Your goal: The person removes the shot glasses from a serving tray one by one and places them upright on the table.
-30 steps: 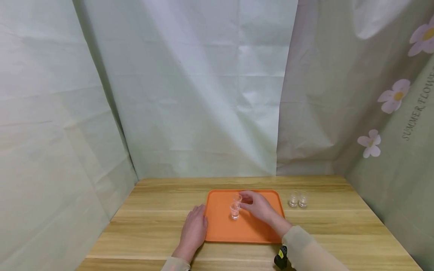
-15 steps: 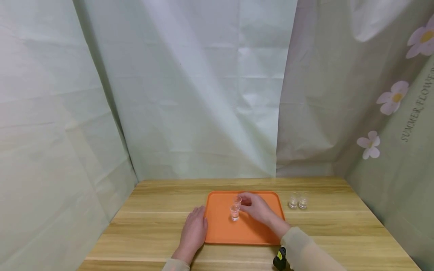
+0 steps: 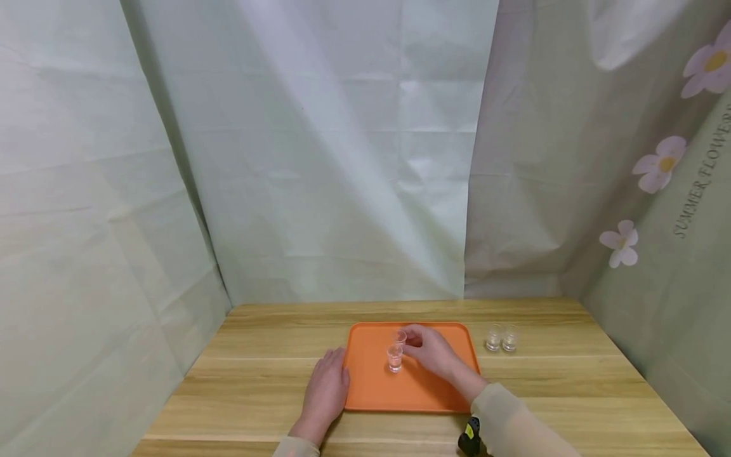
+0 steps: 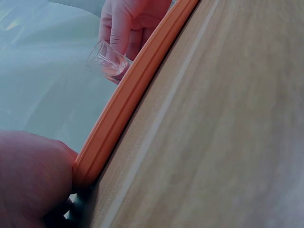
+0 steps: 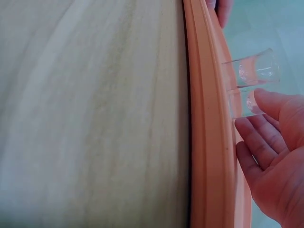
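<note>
An orange tray (image 3: 374, 393) lies on the wooden table, with two small clear shot glasses standing close together on it. My right hand (image 3: 435, 353) pinches the rear shot glass (image 3: 400, 337) between thumb and fingers from the right. Just in front of that one is the other shot glass (image 3: 395, 359), upright, partly overlapping it in the head view. My left hand (image 3: 325, 388) rests along the tray's left edge with its fingers extended; in the left wrist view the same hand (image 4: 35, 175) touches the orange rim (image 4: 128, 102).
Two more clear shot glasses, a left one (image 3: 493, 338) and a right one (image 3: 509, 339), stand side by side on the table (image 3: 559, 368) right of the tray. A black device (image 3: 469, 437) is beside the right sleeve. Pale curtains (image 3: 342, 190) enclose the back and sides.
</note>
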Demonstrator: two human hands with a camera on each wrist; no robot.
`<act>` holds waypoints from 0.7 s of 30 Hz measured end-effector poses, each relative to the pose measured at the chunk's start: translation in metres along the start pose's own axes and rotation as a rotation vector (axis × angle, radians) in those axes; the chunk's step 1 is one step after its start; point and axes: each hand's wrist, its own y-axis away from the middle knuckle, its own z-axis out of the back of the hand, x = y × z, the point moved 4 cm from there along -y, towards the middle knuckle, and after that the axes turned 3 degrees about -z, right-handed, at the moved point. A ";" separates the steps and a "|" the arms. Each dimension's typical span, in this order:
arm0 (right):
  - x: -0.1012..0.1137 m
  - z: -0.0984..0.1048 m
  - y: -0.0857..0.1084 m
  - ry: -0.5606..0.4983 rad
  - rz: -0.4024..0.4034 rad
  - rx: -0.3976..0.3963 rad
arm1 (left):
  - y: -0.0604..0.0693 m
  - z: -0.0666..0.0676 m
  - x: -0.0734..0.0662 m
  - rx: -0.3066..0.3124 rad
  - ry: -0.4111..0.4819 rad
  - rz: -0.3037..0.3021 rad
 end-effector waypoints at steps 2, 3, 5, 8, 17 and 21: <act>0.001 0.001 0.001 0.006 -0.006 -0.017 | 0.000 0.000 0.000 0.005 0.004 0.006; 0.001 0.002 0.002 0.009 -0.013 -0.028 | 0.000 -0.001 0.000 0.009 0.006 0.011; 0.001 0.005 0.004 0.017 -0.019 -0.049 | 0.000 -0.001 0.000 0.016 0.009 0.018; 0.002 0.009 0.007 0.027 -0.031 -0.079 | 0.001 -0.001 0.000 0.017 0.012 0.017; 0.008 0.023 0.019 0.031 -0.036 -0.136 | 0.000 0.000 -0.001 0.006 0.006 0.002; 0.009 0.030 0.026 0.031 -0.052 -0.159 | 0.000 0.001 -0.001 0.006 0.007 0.008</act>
